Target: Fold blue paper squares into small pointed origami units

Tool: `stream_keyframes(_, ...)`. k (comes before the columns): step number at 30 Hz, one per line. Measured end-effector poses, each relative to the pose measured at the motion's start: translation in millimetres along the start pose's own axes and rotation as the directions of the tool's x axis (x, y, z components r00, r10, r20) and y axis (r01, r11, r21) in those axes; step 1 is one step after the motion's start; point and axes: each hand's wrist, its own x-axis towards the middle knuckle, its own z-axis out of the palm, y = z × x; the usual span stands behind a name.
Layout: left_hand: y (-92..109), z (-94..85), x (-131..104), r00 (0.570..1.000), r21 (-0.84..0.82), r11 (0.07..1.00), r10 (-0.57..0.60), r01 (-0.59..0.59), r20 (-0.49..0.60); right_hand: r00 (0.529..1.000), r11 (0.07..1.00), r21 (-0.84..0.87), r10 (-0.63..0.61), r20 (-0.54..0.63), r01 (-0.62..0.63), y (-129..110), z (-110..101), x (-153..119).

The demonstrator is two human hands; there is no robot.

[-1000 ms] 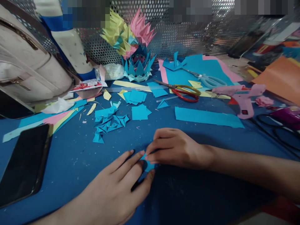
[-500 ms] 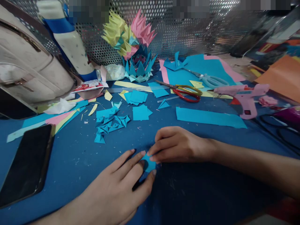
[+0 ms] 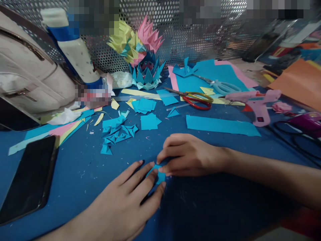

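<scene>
A small piece of blue paper (image 3: 160, 177) lies on the blue table in front of me, partly hidden under my fingers. My left hand (image 3: 132, 194) reaches in from below with its fingers spread, the fingertips pressing the paper's left and lower parts. From the right, my right hand (image 3: 188, 155) has its curled fingers and thumb pinched at the paper's upper corner. Beyond my hands sit several folded blue paper triangles (image 3: 119, 132) in a cluster. Blue paper squares (image 3: 149, 122) are stacked beside them.
Scissors (image 3: 197, 99), a pink glue gun (image 3: 259, 103) and a blue paper strip (image 3: 220, 125) lie farther back. A folded-paper flower piece (image 3: 146, 73) stands by the perforated metal panel. At left are a phone (image 3: 28, 177), a bag (image 3: 32, 70) and a bottle (image 3: 76, 50).
My right hand's fingers have shifted slightly along the paper's upper edge, and my left middle finger has moved a little on it. The view has tilted slightly.
</scene>
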Motion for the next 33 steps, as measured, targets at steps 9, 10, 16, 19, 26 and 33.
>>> stream_keyframes(9,-1,1.1,-2,1.000,-0.073,0.997,-0.019,0.021,0.021,0.993,0.975,-0.194,0.117,0.035,-0.108,-10,5,4)
stream_keyframes(10,-1,1.2,-2,1.000,-0.074,0.997,-0.020,0.021,0.021,0.992,0.974,-0.201,0.117,0.041,-0.107,-11,4,5)
stream_keyframes(16,-2,-0.2,-2,0.999,-0.078,0.997,-0.013,0.016,0.034,0.992,0.992,-0.124,-0.001,0.128,0.017,-15,-17,6)
stream_keyframes(19,-1,-0.6,-4,0.999,-0.080,0.997,-0.007,0.010,0.040,0.981,0.994,-0.105,0.018,0.192,0.003,-19,-27,6)
stream_keyframes(26,1,11.9,-2,0.996,-0.007,1.000,-0.016,0.015,-0.091,0.998,0.998,0.042,0.051,-0.029,-0.050,-8,-8,5)
stream_keyframes(33,4,5.5,14,0.961,0.139,0.984,0.139,-0.108,-0.239,0.955,0.947,0.295,0.197,-0.221,-0.127,0,7,11)
